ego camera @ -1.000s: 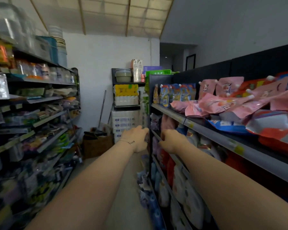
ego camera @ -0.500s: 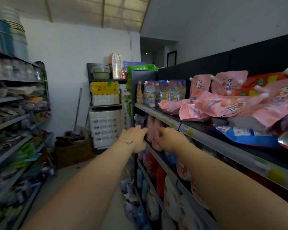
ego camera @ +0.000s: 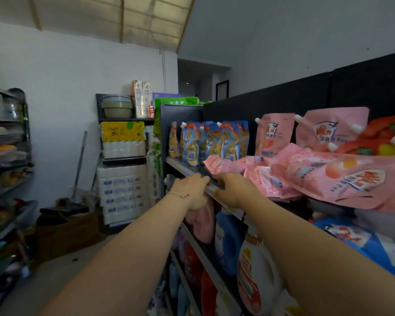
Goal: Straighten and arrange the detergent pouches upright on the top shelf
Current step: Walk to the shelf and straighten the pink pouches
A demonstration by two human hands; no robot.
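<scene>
Several pink detergent pouches (ego camera: 328, 179) lie toppled in a heap on the top shelf (ego camera: 183, 168); two more pink pouches (ego camera: 274, 135) stand upright behind them. Blue and yellow pouches (ego camera: 211, 142) stand upright further along the shelf. My left hand (ego camera: 191, 190) reaches to the shelf's front edge, fingers loosely extended and holding nothing. My right hand (ego camera: 235, 189) rests at the same edge, just below the tip of the nearest fallen pink pouch (ego camera: 217, 165); its fingertips are hidden behind the hand.
Red pouches (ego camera: 385, 135) lean at the far right of the top shelf. Lower shelves hold detergent bottles (ego camera: 253, 270) and blue packs (ego camera: 356, 238). Stacked tissue packs (ego camera: 121, 190) stand at the aisle's end, and a goods rack (ego camera: 7, 167) lines the left side.
Both hands rose from the lower shelf level to the top shelf's front edge. The view swung right and moved closer to the pink pouches.
</scene>
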